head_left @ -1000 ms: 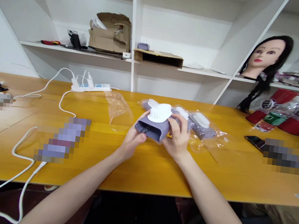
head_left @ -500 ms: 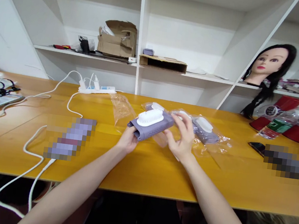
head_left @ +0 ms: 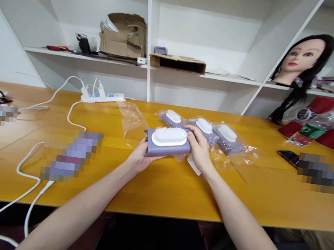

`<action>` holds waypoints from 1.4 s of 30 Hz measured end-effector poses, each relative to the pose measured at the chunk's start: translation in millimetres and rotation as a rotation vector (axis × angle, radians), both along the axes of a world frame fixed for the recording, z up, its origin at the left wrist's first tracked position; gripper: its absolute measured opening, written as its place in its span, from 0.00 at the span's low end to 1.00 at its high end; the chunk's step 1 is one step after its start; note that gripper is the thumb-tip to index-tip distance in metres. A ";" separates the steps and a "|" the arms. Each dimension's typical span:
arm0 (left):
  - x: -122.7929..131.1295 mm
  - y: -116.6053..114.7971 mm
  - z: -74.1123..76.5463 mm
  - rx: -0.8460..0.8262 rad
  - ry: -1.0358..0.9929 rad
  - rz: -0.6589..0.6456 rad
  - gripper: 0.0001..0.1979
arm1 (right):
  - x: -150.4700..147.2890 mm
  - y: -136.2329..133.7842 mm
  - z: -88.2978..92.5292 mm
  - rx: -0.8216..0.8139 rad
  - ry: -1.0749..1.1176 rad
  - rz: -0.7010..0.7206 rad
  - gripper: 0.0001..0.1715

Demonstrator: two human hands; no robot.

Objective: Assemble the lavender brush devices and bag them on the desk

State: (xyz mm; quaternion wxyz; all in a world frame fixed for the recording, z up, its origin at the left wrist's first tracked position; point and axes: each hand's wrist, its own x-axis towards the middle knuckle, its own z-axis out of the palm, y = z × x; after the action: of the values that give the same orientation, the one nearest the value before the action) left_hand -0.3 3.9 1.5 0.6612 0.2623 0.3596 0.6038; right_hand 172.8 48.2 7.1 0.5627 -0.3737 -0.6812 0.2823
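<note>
Above the table in front of me is a purple-grey brush [head_left: 169,139], a boxy body with a white oval bristle pad facing up. My left hand [head_left: 140,157] supports its left end from below, with fingers partly hidden underneath. At the right end, my right hand [head_left: 199,147] has its thumb and fingers closed on the edge. Behind lie several similar brushes in clear plastic bags, among them a left one [head_left: 172,118], a middle one [head_left: 205,128] and a right one [head_left: 229,139]. A small white card [head_left: 194,165] sits beneath my right hand.
Left of the brushes lies a crumpled clear bag [head_left: 132,118]. A white power strip [head_left: 105,97] with cables stands at the back. A blurred-out phone-like item [head_left: 73,155] is plugged in at left. A plastic bottle [head_left: 306,133] and a dark phone [head_left: 287,157] are at right.
The brush has turned, so its open left end no longer faces me and its long side does. My right hand has closed on its right end. The view has shifted slightly.
</note>
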 end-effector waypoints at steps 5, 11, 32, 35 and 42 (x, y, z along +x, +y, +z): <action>-1.8 -7.1 -0.7 0.142 0.019 -0.098 0.26 | -1.6 -5.4 0.8 -0.037 0.005 0.116 0.16; 1.7 -6.5 -9.0 0.096 -0.014 -0.082 0.22 | -2.6 -4.2 -3.2 -0.107 0.096 0.153 0.19; 1.5 -1.4 -20.0 0.025 -0.027 -0.046 0.15 | -0.5 -2.8 -0.9 -0.233 0.008 0.180 0.27; -2.1 2.6 -16.7 -0.016 -0.044 -0.026 0.16 | 11.5 -6.3 13.1 -0.257 -0.147 0.328 0.26; -5.8 6.1 -19.5 0.015 -0.044 -0.097 0.13 | 27.6 0.5 24.3 -0.065 -0.566 0.337 0.49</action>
State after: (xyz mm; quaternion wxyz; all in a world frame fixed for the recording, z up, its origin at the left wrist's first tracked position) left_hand -6.1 10.0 -18.0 0.6954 0.2712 0.3274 0.5793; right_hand 200.4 48.7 31.4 0.2842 -0.3372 -0.8535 0.2777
